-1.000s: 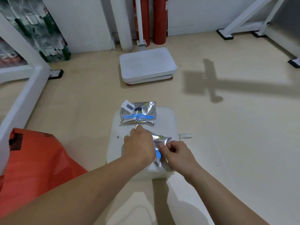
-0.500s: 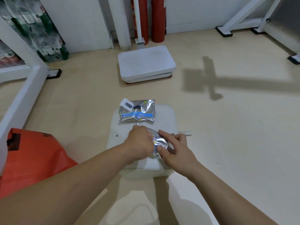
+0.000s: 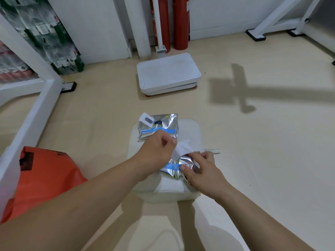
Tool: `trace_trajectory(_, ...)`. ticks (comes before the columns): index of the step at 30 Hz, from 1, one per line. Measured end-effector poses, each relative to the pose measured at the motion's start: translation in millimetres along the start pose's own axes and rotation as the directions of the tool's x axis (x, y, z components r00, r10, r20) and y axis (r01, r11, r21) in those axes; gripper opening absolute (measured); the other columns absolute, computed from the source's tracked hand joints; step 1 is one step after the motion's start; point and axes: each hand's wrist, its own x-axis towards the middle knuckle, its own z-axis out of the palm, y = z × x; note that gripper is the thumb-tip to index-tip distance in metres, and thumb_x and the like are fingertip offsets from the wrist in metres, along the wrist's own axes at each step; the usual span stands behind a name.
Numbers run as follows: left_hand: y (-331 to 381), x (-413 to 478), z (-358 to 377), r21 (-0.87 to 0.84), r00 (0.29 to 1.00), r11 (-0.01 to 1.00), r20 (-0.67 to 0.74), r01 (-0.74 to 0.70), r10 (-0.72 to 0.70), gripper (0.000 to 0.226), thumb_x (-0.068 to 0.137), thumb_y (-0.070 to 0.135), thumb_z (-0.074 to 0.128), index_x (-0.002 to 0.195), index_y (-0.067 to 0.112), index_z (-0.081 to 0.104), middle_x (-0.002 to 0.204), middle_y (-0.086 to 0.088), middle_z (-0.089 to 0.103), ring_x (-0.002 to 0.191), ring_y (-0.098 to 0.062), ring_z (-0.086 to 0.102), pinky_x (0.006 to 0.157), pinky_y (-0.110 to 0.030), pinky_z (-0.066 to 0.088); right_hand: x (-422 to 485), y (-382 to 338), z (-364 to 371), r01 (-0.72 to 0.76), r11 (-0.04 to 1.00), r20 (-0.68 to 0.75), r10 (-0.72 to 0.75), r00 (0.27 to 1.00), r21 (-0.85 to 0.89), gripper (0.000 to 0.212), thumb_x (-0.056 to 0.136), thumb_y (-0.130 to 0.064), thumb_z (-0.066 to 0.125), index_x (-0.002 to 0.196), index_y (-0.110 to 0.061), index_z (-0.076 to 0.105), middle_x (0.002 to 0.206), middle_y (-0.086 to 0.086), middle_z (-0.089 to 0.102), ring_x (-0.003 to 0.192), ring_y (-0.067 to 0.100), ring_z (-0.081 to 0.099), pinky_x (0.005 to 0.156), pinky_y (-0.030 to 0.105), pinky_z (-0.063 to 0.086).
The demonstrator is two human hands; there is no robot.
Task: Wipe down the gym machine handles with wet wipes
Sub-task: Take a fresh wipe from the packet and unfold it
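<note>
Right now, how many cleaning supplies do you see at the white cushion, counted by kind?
Silver wipe packs: 2 (far pack, near pack)
White wipe, partly pulled out of the near pack: 1
Total: 3

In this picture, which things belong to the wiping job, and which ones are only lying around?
For the job:
- wet wipe, pinched by the left hand
- silver wipe pack, held by the right hand
- second wipe pack

Lying about:
- orange bag
- white platform scale
- red cylinders
- white seat pad
</note>
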Motion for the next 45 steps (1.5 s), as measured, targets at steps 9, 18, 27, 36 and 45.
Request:
trace_trajectory(9,-13,5,14,0.689,0.939,0.658,0.094,-0.302,0.332,0.010,0.095,0.031,0.055,0.094,0.021,0.052,0.105,0.003,0.055,0.104,-0.021,0.053,0.071,-0.031,0.036,0,5,0,0.016,0.999,0.009,-0.016,1.000,0.050,0.029,0.091,-0.048,0.066,0.115,-0.060,0.055,0.116,-0.019,0.037,0.093,0.010,0.068,0.089,0.042,0.057)
trace_trajectory(18,10,-3,14,0.210,0.929,0.914,-0.050,-0.348,0.365,0.028,0.105,0.021,0.041,0.096,0.021,0.068,0.065,0.012,0.051,0.060,-0.007,0.046,0.061,-0.031,0.042,0,1,1,-0.016,1.000,-0.038,0.016,0.999,0.005,0.052,0.090,-0.053,0.067,0.138,-0.058,0.048,0.123,-0.015,0.038,0.091,0.008,0.068,0.093,0.036,0.055)
trace_trajectory(27,36,-6,8,-0.197,0.972,0.973,-0.226,-0.117,0.071,0.029,0.095,0.041,0.067,0.087,0.013,0.061,0.070,-0.003,0.062,0.064,-0.013,0.058,0.064,-0.028,0.047,-5,-7,-3,-0.030,1.000,0.000,0.030,1.000,-0.001,0.054,0.090,-0.055,0.065,0.139,-0.061,0.046,0.123,-0.018,0.037,0.094,0.001,0.065,0.093,0.033,0.054)
trace_trajectory(36,46,-12,17,-0.384,0.989,0.912,0.032,0.143,-0.141,0.027,0.099,0.042,0.057,0.092,0.021,0.074,0.095,-0.005,0.078,0.094,-0.029,0.074,0.092,-0.046,0.059,-12,-34,-37,-0.203,0.880,0.034,0.209,0.977,0.430,0.042,0.097,-0.029,0.063,0.139,-0.031,0.057,0.108,-0.002,0.067,0.068,0.016,0.070,0.064,0.032,0.059)
trace_trajectory(45,146,-84,13,-0.684,0.940,0.655,0.145,0.321,-0.310,0.032,0.097,0.036,0.063,0.117,0.012,0.070,0.109,-0.012,0.078,0.105,-0.033,0.074,0.099,-0.054,0.054,-102,-138,-121,-0.164,0.586,-0.048,0.329,0.943,0.794,0.029,0.101,-0.037,0.062,0.102,-0.011,0.076,0.100,0.003,0.079,0.089,0.017,0.076,0.072,0.031,0.058)
